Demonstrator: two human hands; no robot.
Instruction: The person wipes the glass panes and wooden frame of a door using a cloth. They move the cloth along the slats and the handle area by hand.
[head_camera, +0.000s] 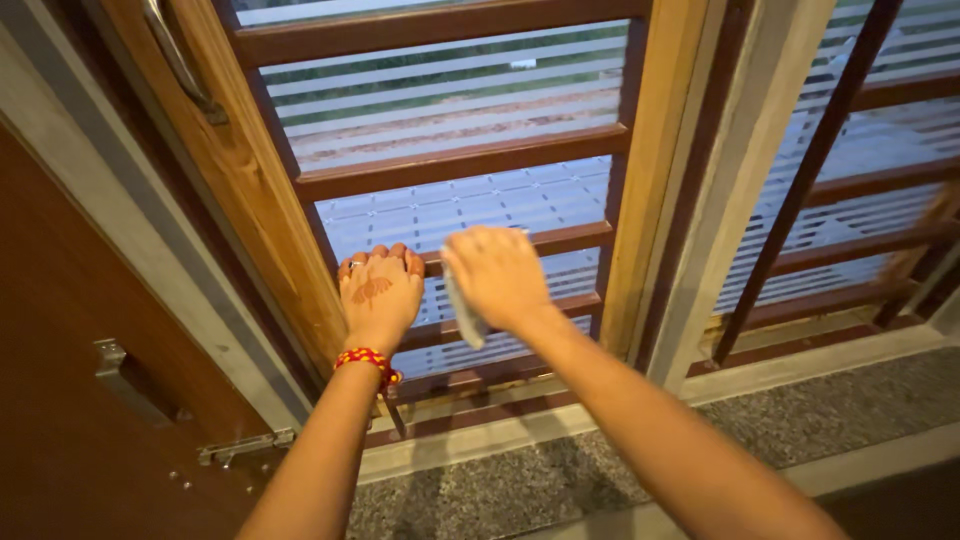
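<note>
Head view: two hands; left hand (380, 292) fingers clamped on window bar (560, 240), right hand (497, 275) gripping one cloth (463, 315).

Head view, my notes on the person only. Both forearms are bare to the lower edge of the picture; I see no sleeves. Left hand (380, 292): a reddish-brown drawn design on its back, shaped roughly like a small leaf or wing, and a thin pale ring on one finger. Left wrist carries a woven thread band (366, 361) in red with yellow flecks, a short tuft hanging off one side. Right hand (497, 275): no ring or band that I can make out
</note>
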